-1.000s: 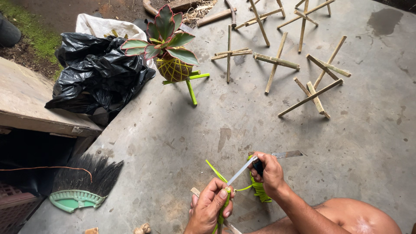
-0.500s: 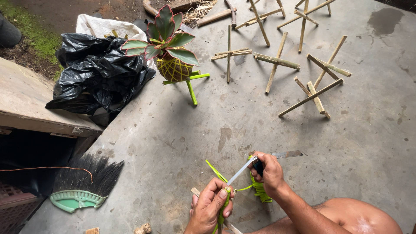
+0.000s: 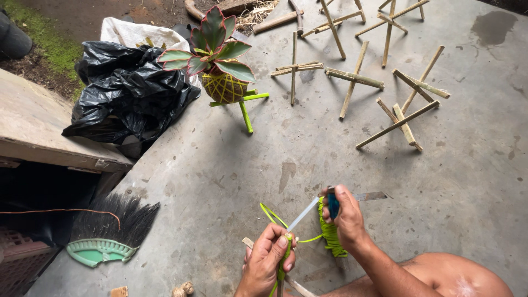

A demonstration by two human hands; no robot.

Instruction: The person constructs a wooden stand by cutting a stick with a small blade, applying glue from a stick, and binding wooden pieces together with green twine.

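Two hands working low on the concrete: left hand [image 3: 268, 260] pinching a green-wrapped stick [image 3: 284, 263], right hand [image 3: 345, 217] gripping a blue-handled knife [image 3: 332, 204] against it. One wrapped potted plant [image 3: 218, 60] standing beyond. One black bag [image 3: 127, 93], one broom [image 3: 110, 231].

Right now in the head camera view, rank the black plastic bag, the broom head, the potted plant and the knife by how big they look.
Largest to smallest:
1. black plastic bag
2. potted plant and broom head: alike, and the broom is nearer the camera, so unranked
3. knife, partly hidden in the right hand
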